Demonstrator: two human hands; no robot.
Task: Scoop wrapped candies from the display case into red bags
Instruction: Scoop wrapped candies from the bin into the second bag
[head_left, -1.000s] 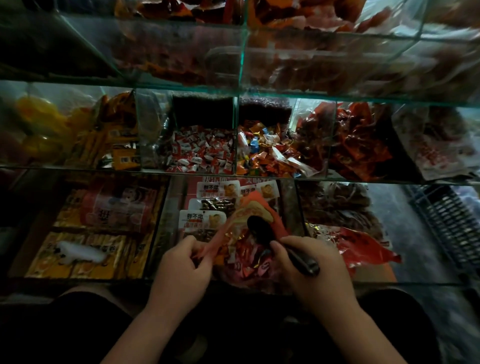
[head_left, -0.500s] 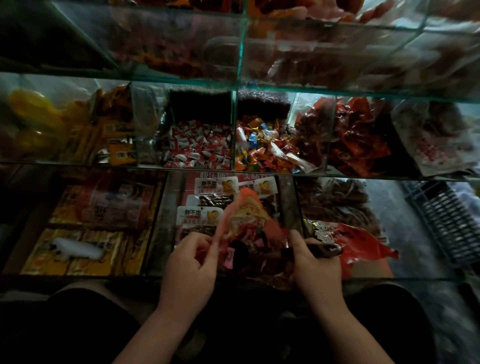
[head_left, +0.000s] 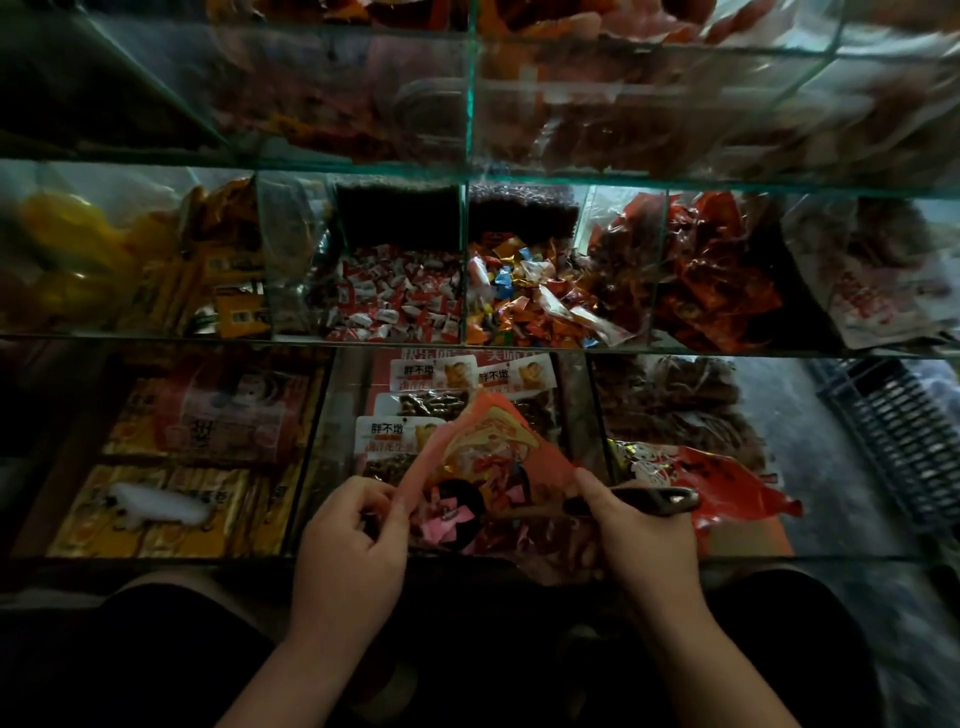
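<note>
A red bag (head_left: 493, 447) with a gold print is held open in front of the glass display case (head_left: 467, 348). My left hand (head_left: 353, 540) pinches the bag's left edge. My right hand (head_left: 639, 540) grips the black handle of a dark scoop (head_left: 457, 512), and its thumb holds the bag's right edge. The scoop's bowl sits in the bag's mouth with pink wrapped candies on it. Wrapped candies fill two middle compartments: red-and-white ones (head_left: 400, 296) and mixed coloured ones (head_left: 524, 301).
More red bags (head_left: 722, 478) lie flat to the right of my right hand. Packaged snacks (head_left: 431, 384) lie under the glass behind the bag, yellow boxes (head_left: 171, 499) at the lower left. A dark plastic crate (head_left: 904, 431) stands on the floor at the right.
The scoop swung from standing over the bag to lying level, its bowl lowered into the bag's mouth with candies. My left hand shifted slightly along the bag's edge.
</note>
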